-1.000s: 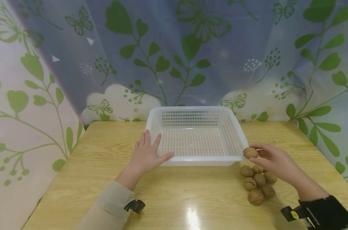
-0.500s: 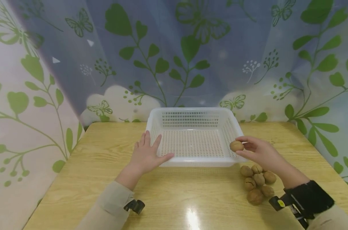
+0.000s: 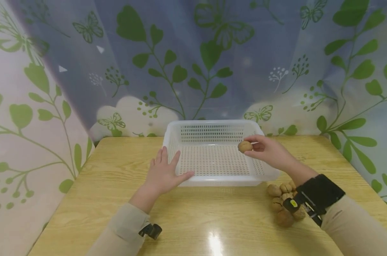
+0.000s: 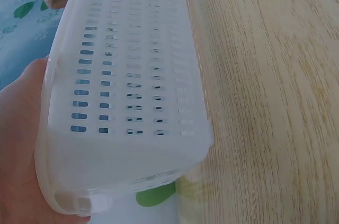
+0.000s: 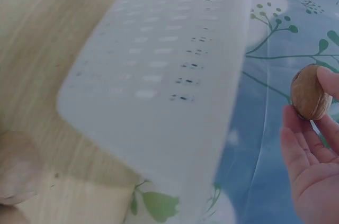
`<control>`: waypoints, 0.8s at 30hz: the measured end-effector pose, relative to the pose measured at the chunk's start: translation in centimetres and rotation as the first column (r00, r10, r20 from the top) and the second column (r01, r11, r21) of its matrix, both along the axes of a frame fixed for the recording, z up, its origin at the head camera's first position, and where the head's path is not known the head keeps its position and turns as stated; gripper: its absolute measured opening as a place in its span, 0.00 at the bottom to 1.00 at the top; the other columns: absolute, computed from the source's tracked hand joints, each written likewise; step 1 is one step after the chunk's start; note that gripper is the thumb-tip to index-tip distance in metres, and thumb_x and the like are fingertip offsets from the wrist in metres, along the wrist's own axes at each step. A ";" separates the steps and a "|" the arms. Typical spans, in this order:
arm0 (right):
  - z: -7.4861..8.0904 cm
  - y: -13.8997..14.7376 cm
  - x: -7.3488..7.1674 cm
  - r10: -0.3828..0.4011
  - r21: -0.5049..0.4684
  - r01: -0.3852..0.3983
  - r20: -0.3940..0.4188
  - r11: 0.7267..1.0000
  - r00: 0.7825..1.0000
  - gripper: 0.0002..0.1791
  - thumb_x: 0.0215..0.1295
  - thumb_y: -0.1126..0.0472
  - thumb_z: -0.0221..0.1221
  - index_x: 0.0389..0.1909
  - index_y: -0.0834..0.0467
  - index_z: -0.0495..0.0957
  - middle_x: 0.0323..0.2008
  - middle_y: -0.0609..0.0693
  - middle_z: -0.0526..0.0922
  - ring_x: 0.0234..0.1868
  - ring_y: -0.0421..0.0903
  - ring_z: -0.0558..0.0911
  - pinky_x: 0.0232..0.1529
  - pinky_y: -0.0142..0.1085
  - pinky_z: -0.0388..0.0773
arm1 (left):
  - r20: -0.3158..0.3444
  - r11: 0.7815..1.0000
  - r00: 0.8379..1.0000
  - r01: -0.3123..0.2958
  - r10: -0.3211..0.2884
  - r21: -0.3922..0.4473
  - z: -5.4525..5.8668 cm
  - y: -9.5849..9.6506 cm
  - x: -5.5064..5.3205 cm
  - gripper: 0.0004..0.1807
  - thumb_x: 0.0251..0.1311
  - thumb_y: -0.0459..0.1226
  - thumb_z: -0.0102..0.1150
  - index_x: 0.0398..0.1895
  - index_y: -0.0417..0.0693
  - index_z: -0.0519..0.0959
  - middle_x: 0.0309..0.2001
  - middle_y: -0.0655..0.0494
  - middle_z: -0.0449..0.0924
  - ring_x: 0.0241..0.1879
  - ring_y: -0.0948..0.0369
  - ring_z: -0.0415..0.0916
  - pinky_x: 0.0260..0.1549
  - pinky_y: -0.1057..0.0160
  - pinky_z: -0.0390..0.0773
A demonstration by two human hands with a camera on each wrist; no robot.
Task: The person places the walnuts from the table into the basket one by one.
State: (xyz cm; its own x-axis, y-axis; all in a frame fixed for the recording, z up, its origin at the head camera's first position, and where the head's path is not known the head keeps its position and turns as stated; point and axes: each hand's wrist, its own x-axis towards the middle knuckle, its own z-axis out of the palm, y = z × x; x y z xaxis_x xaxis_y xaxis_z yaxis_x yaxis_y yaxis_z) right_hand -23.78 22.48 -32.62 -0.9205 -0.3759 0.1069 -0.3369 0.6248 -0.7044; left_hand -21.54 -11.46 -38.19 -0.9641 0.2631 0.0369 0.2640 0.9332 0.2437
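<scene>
A walnut (image 3: 245, 146) is pinched between the thumb and fingertips of my right hand (image 3: 270, 153), held over the right part of a white plastic basket (image 3: 212, 179). In the right wrist view the same walnut (image 5: 310, 92) shows above the basket's rim level, beside its slotted wall (image 5: 153, 70). My left hand (image 3: 163, 172) rests on the basket's near left corner with fingers and thumb spread. The left wrist view shows that hand (image 4: 18, 144) against the rim. Inside, the basket floor (image 3: 209, 160) is bare.
Several walnuts (image 3: 284, 217) lie bunched on the wooden table (image 3: 193, 213) right of the basket's near corner, partly hidden by the right wrist's camera strap (image 3: 321, 195). A leaf-patterned curtain (image 3: 180, 89) hangs behind the table.
My right hand has carried the walnut left and away from me, from beside the basket's right corner to over its inside. The left hand and the basket stay put.
</scene>
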 end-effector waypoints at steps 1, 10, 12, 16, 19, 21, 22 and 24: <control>0.2 -0.3 -0.2 0.007 0.000 -0.007 0.002 1.000 1.000 0.29 0.62 0.55 0.61 0.60 0.64 0.68 0.53 0.60 0.75 0.51 0.55 0.77 0.48 0.46 0.75 | 0.001 1.000 1.000 0.000 0.000 0.003 0.0 0.0 0.1 0.53 0.51 0.73 0.38 0.73 0.51 0.51 0.71 0.31 0.33 0.70 0.40 0.32 0.61 0.36 0.45; 1.2 -2.5 -2.8 0.081 -0.056 -0.079 0.043 0.995 0.996 0.28 0.61 0.61 0.61 0.60 0.67 0.67 0.53 0.62 0.74 0.52 0.56 0.77 0.48 0.44 0.75 | -0.022 1.000 1.000 0.005 -0.005 0.003 0.0 0.1 0.1 0.52 0.52 0.73 0.38 0.73 0.51 0.51 0.70 0.31 0.34 0.69 0.39 0.34 0.61 0.36 0.46; 1.3 -3.1 -3.5 0.092 -0.065 -0.089 0.048 0.994 0.995 0.27 0.61 0.62 0.61 0.60 0.67 0.68 0.53 0.62 0.75 0.52 0.56 0.77 0.48 0.44 0.75 | -0.019 1.000 1.000 0.004 -0.004 0.003 0.0 0.1 0.1 0.52 0.52 0.73 0.38 0.73 0.51 0.51 0.70 0.31 0.34 0.69 0.39 0.34 0.61 0.36 0.46; 1.5 -4.4 -4.9 0.094 -0.070 -0.090 0.059 0.994 0.994 0.27 0.61 0.62 0.62 0.60 0.65 0.69 0.52 0.61 0.75 0.52 0.55 0.77 0.48 0.44 0.76 | -0.015 1.000 1.000 0.001 -0.001 0.005 0.0 0.1 0.1 0.53 0.51 0.74 0.37 0.73 0.50 0.52 0.70 0.31 0.34 0.69 0.39 0.34 0.61 0.36 0.46; 1.5 -5.4 -5.9 0.088 -0.077 -0.081 0.086 0.994 0.992 0.27 0.61 0.61 0.62 0.60 0.63 0.68 0.53 0.60 0.75 0.53 0.54 0.76 0.48 0.43 0.75 | -0.009 1.000 1.000 -0.004 0.004 0.006 0.0 0.0 0.1 0.53 0.51 0.74 0.38 0.73 0.50 0.52 0.71 0.31 0.34 0.70 0.40 0.33 0.61 0.36 0.45; 1.3 -6.0 -6.5 0.085 -0.079 -0.078 0.095 0.994 0.992 0.27 0.60 0.61 0.62 0.60 0.63 0.68 0.53 0.60 0.75 0.54 0.54 0.76 0.49 0.44 0.75 | -0.003 1.000 1.000 -0.006 0.006 0.006 0.1 0.0 0.1 0.53 0.51 0.73 0.38 0.73 0.50 0.52 0.71 0.31 0.34 0.70 0.40 0.33 0.61 0.36 0.45; 1.2 -6.3 -6.9 0.085 -0.079 -0.077 0.098 0.994 0.992 0.27 0.60 0.61 0.62 0.60 0.63 0.68 0.54 0.60 0.75 0.54 0.54 0.76 0.49 0.44 0.75 | -0.002 1.000 1.000 -0.006 0.006 0.007 0.1 0.0 0.2 0.53 0.51 0.73 0.38 0.73 0.51 0.51 0.71 0.31 0.34 0.70 0.40 0.33 0.61 0.36 0.45; 1.1 -6.8 -7.5 0.090 -0.081 -0.082 0.102 0.993 0.991 0.28 0.60 0.61 0.62 0.61 0.63 0.68 0.55 0.60 0.74 0.54 0.54 0.75 0.50 0.44 0.74 | -0.001 1.000 1.000 -0.004 0.004 0.004 0.1 0.0 0.1 0.52 0.51 0.73 0.39 0.73 0.51 0.51 0.71 0.31 0.34 0.70 0.40 0.33 0.61 0.36 0.45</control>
State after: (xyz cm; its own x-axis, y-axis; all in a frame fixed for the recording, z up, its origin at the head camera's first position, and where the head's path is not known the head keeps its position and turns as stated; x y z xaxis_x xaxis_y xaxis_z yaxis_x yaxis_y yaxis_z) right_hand -31.28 15.65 -31.56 -0.8926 -0.4489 0.0430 -0.3090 0.5393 -0.7834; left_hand -21.40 -11.41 -38.05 -0.9650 0.2593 0.0391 0.2608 0.9332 0.2471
